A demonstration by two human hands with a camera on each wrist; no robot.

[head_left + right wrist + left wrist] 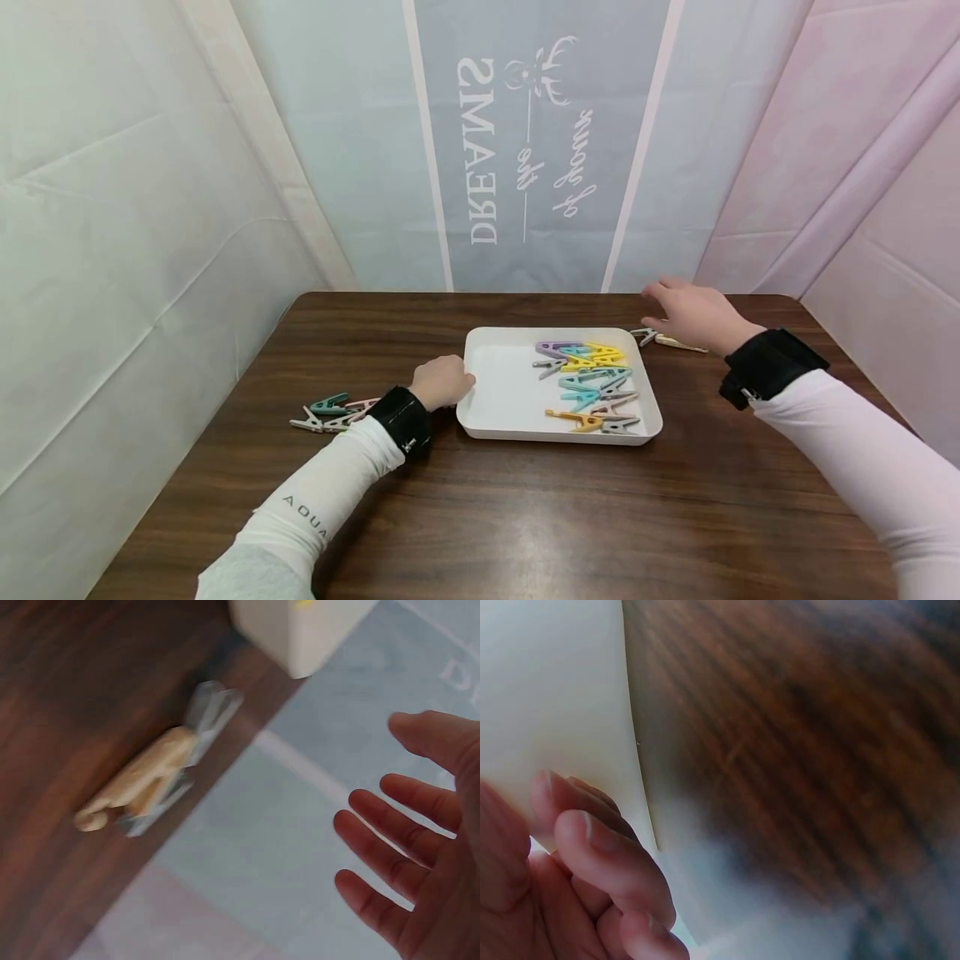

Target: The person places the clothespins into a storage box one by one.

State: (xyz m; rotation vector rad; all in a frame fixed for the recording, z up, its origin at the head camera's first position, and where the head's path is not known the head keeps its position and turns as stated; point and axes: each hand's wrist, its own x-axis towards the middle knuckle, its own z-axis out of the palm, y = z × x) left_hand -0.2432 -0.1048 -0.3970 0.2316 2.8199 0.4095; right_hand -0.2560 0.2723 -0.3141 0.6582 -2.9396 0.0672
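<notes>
A white tray (502, 383) lies on the table with several clothespins in its right half, among them a purple one (552, 347), a yellow one (604, 350) and an orange one (583, 420). My left hand (442, 382) grips the tray's left edge; in the left wrist view its fingers (611, 859) curl at the white rim. To the right of the tray, my right hand (693, 315) hovers with fingers spread and nothing held. Beneath and beside it lie a cream clothespin (142, 776) and a grey clothespin (214, 720), apart from the hand.
Left of my left forearm, a small pile holds a dark green clothespin (328, 405) and pale pink ones (322, 424). The brown wooden table (525, 517) ends at a printed curtain (540, 167) behind, with pale fabric on both sides.
</notes>
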